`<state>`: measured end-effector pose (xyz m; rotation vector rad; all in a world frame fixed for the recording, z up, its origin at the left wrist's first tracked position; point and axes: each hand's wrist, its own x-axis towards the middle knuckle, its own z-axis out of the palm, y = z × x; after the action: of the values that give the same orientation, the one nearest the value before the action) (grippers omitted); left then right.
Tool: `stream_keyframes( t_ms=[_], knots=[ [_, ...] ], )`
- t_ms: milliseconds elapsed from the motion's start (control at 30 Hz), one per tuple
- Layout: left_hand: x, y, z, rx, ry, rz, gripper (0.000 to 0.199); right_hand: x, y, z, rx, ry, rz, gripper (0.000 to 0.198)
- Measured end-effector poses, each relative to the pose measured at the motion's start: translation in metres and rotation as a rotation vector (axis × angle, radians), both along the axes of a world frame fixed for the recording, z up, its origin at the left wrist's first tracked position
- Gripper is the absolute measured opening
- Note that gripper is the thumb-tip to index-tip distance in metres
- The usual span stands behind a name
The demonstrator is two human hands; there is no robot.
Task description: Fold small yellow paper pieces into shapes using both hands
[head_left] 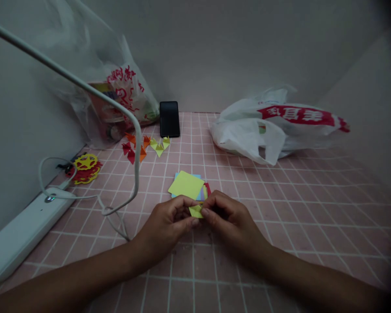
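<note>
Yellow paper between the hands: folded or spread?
Folded: the yellow paper, held in the left hand and right hand, is small and angular, unlike the flat yellow sheet beyond.

Paper sits between left hand and right hand, before a stack on the table, folded shapes behind it leftward, a phone between left bag and right bag, a power strip far left.
</note>
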<state>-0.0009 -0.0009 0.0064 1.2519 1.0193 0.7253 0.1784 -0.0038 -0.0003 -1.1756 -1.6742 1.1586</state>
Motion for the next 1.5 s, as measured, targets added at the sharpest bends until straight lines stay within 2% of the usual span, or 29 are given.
stream_keyframes(
  t_ms=[233, 500, 967, 1133, 1267, 1500],
  knots=[
    [0.0002, -0.0007, 0.0015, -0.046, -0.01, 0.004, 0.017, -0.0003, -0.0002, -0.0007, -0.088, 0.012, 0.014, 0.016],
    [0.001, -0.0008, 0.0014, -0.068, -0.037, 0.018, 0.014, -0.0012, 0.0002, 0.0011, -0.074, 0.002, 0.015, 0.014],
    [0.0023, -0.0009, 0.0033, -0.101, -0.054, 0.066, 0.012, -0.0013, -0.002, 0.0002, 0.122, -0.068, 0.053, 0.012],
    [0.0018, -0.0005, 0.001, -0.14, -0.132, 0.036, 0.02, -0.0013, -0.0007, -0.0002, 0.029, -0.063, 0.018, 0.012],
    [0.0021, -0.0004, 0.0027, -0.155, -0.155, 0.036, 0.017, -0.0018, -0.001, 0.0, -0.042, -0.024, 0.019, 0.011],
    [0.002, -0.001, 0.0034, -0.134, -0.115, 0.042, 0.017, -0.0011, -0.001, -0.0003, -0.016, -0.044, 0.023, 0.012]
  ],
)
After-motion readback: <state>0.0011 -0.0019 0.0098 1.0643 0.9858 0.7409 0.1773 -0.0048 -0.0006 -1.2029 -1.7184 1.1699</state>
